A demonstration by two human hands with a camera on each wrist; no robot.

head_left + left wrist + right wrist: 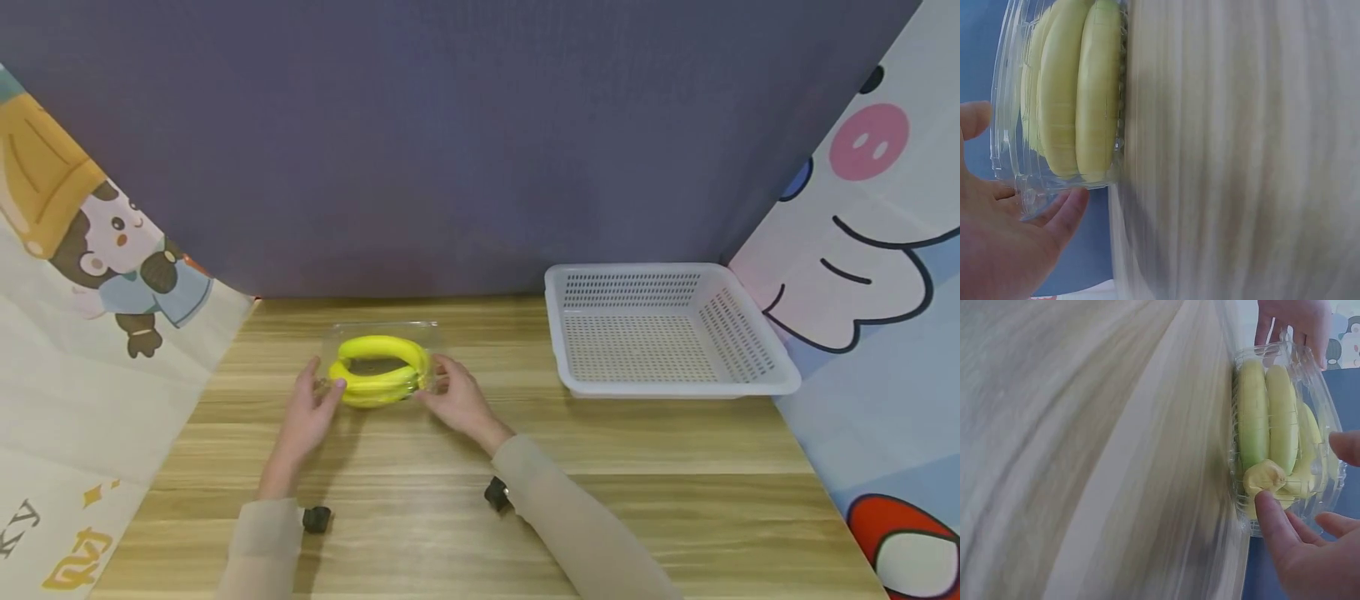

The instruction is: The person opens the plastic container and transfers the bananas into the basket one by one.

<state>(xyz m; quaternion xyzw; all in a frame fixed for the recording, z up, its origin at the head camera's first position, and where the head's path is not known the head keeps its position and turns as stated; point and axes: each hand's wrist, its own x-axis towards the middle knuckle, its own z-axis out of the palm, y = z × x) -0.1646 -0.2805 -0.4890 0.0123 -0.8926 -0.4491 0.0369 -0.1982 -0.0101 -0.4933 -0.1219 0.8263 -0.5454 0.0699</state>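
Observation:
A clear plastic clamshell box (pixel 429 335) (pixel 1011 125) (pixel 1329 412) lies on the wooden table (pixel 600 467), and yellow bananas (pixel 378 358) (pixel 1079 94) (pixel 1254 419) curve inside it. My left hand (pixel 324 379) (pixel 1004 244) is at the box's left end. Its thumb touches the near corner, and its fingers are loosely straight. At the right end my right hand (pixel 433 379) (pixel 1297 550) holds the box, with the thumb pressing the side wall and the fingers curled over the lid. The right wrist view also shows my left hand's fingers (pixel 1291 319) at the far end.
A white perforated basket (pixel 675 387) stands at the back right of the table, with nothing in it. A dark backdrop closes the rear. Cartoon-printed panels stand on the left (pixel 90 350) and right (pixel 885 317). Bare wood lies in front of my arms.

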